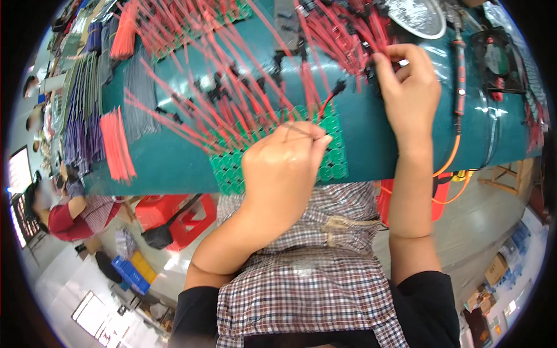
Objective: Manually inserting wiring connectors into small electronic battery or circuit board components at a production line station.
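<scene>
My left hand [278, 168] is closed over a green circuit board panel [229, 171] marked with rows of round sections. Between its thumb and fingers runs a thin dark strip, too blurred to name. By those fingertips, a short red wire with a black connector [338, 88] stands up from the panel. Many pinkish-red wires [191, 124] rise from the rest of the panel and lean away from me. To the right, my right hand [409, 87] pinches at the edge of a heap of red wires with black connectors [342, 35]; its fingertips partly hide what they grip.
On the green mat [371, 127], a soldering iron [460, 81] with an orange cable lies right of my arm, near a black fan-like frame [496, 61]. Bundles of red wires [118, 145] and purple wires [84, 116] lie left. Another person [69, 209] sits far left.
</scene>
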